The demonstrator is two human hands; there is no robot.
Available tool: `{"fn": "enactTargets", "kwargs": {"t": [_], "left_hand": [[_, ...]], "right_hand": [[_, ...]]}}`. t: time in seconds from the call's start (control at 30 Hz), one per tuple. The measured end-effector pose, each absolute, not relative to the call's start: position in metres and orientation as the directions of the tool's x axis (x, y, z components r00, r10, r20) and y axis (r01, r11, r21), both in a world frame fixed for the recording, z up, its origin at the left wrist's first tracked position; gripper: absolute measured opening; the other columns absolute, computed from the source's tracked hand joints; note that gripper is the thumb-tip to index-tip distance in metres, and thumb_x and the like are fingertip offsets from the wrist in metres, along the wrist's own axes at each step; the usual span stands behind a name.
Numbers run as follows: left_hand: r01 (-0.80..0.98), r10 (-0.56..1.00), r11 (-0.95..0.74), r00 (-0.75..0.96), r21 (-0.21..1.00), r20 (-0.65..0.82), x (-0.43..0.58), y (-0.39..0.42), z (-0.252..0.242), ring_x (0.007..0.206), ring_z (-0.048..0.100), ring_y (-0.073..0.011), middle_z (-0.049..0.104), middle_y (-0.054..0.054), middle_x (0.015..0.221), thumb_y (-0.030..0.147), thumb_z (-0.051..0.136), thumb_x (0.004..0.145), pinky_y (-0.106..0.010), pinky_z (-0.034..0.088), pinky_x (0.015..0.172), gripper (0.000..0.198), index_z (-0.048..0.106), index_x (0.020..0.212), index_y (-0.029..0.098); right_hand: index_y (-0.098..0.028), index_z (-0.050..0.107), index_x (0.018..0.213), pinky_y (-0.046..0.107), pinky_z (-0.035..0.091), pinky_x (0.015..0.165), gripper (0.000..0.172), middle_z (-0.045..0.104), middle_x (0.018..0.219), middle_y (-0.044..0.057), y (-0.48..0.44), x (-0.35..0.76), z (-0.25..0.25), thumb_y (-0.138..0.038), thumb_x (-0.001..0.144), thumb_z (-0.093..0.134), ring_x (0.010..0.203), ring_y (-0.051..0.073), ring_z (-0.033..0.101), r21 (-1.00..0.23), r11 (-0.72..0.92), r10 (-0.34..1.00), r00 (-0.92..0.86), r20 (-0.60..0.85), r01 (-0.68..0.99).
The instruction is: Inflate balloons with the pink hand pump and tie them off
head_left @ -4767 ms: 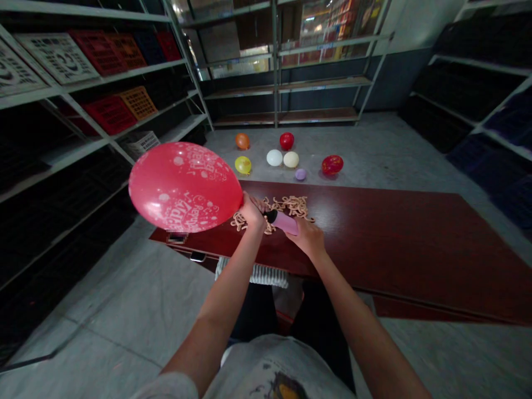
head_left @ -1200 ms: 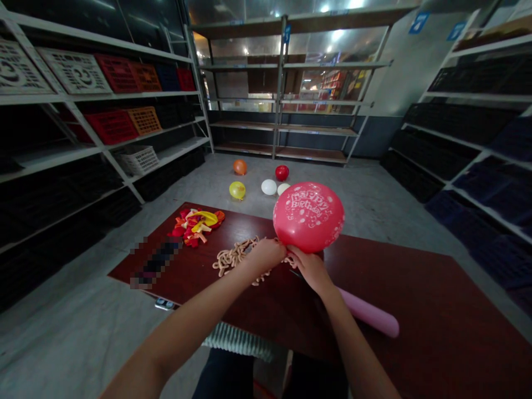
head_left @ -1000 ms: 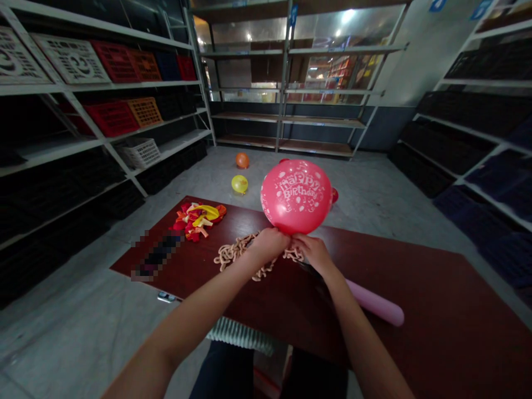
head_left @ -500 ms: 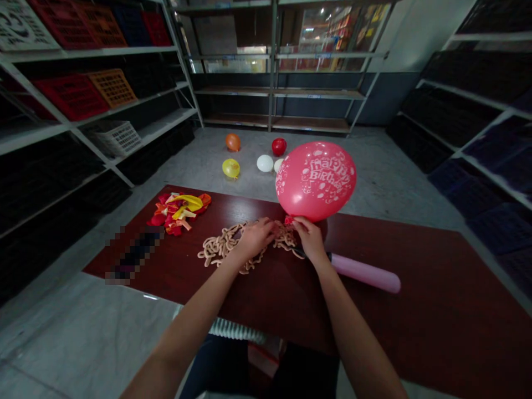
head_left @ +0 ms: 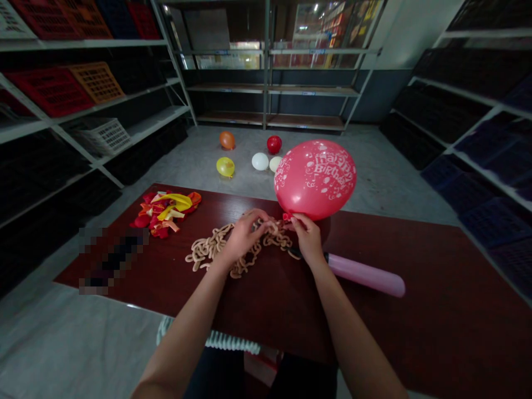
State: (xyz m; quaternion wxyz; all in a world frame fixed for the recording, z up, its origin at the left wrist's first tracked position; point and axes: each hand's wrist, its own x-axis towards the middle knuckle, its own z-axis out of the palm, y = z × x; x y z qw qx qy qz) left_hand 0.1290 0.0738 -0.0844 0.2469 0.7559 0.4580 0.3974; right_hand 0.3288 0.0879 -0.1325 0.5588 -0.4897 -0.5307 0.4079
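An inflated pink-red balloon (head_left: 318, 177) with white "Happy Birthday" print stands over the far edge of the table. My right hand (head_left: 308, 237) is closed on its neck, pinching it between thumb and fingers. My left hand (head_left: 246, 235) is closed with curved fingers on a loop of thick tan cord (head_left: 208, 248), close beside the balloon's neck. The rest of the cord lies in a loose, tangled heap under and around that hand. Near my right wrist rests a balloon pump (head_left: 366, 274) with a pink barrel, its black end partly hidden by the wrist.
Uninflated balloons (head_left: 166, 210) are piled at the left of the dark table (head_left: 415, 332). A blurred-out dark object (head_left: 116, 260) lies nearby. Orange (head_left: 226, 140), yellow (head_left: 225, 167), red (head_left: 274, 144) and white (head_left: 260, 161) balloons sit on the floor. Shelves with crates (head_left: 110, 136) surround the area.
My left hand has lifted and opened its curl slightly, bringing a loop of tan cord up by the balloon's neck. My right hand still holds the neck. The view has shifted slightly.
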Motion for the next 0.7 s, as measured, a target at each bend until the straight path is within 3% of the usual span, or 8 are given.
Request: {"fn": "enactTargets", "kwargs": {"t": [0.1, 0.23, 0.33, 0.47, 0.7], "left_hand": [[0.148, 0.927, -0.319, 0.256, 0.936, 0.276, 0.136, 0.080, -0.072, 0.083, 0.062, -0.0146, 0.065, -0.003, 0.085, 0.033, 0.054, 0.096, -0.026, 0.049, 0.081, 0.016, 0.054, 0.093, 0.018], [-0.155, 0.945, -0.218, 0.212, 0.963, 0.248, 0.150, 0.095, -0.081, 0.061, 0.058, -0.0114, 0.058, 0.002, 0.067, 0.038, 0.061, 0.092, -0.023, 0.046, 0.063, 0.022, 0.053, 0.094, 0.018], [-0.221, 0.954, -0.267, 0.076, 0.938, 0.290, 0.152, 0.099, -0.096, 0.055, 0.056, -0.0109, 0.058, 0.004, 0.063, 0.038, 0.068, 0.088, -0.022, 0.043, 0.057, 0.027, 0.055, 0.100, 0.018], [-0.249, 0.935, -0.335, 0.027, 0.909, 0.353, 0.147, 0.097, -0.103, 0.055, 0.057, -0.0112, 0.060, 0.003, 0.063, 0.036, 0.070, 0.088, -0.022, 0.044, 0.057, 0.026, 0.056, 0.100, 0.018], [-0.384, 0.920, -0.343, 0.047, 0.857, 0.389, 0.155, 0.091, -0.096, 0.070, 0.061, -0.0117, 0.068, -0.003, 0.084, 0.030, 0.078, 0.081, -0.025, 0.049, 0.070, 0.025, 0.060, 0.090, 0.016]], "right_hand": [[-0.022, 0.069, 0.098, 0.039, 0.062, 0.077, 0.035, 0.076, 0.095, 0.006, 0.087, 0.327, -0.132, -0.053, 0.085, 0.061, 0.076, 0.021, 0.073, -0.981, 0.189, 0.975, 0.114, 0.193, 0.043], [-0.026, 0.069, 0.093, 0.039, 0.063, 0.070, 0.032, 0.076, 0.090, 0.003, 0.079, 0.313, -0.131, -0.056, 0.083, 0.063, 0.070, 0.021, 0.072, -0.984, 0.174, 0.973, 0.164, 0.163, -0.051], [-0.023, 0.071, 0.094, 0.038, 0.062, 0.067, 0.035, 0.076, 0.088, 0.002, 0.068, 0.297, -0.126, -0.056, 0.082, 0.065, 0.066, 0.021, 0.071, -0.973, 0.203, 0.962, 0.209, 0.176, -0.113], [-0.026, 0.072, 0.094, 0.037, 0.062, 0.066, 0.030, 0.077, 0.092, 0.003, 0.058, 0.287, -0.115, -0.053, 0.083, 0.065, 0.065, 0.020, 0.070, -0.955, 0.249, 0.956, 0.197, 0.217, -0.158], [-0.026, 0.073, 0.093, 0.034, 0.061, 0.065, 0.029, 0.077, 0.089, 0.002, 0.067, 0.308, -0.105, -0.052, 0.081, 0.069, 0.062, 0.018, 0.069, -0.940, 0.340, 0.915, 0.237, 0.325, -0.022]]}}
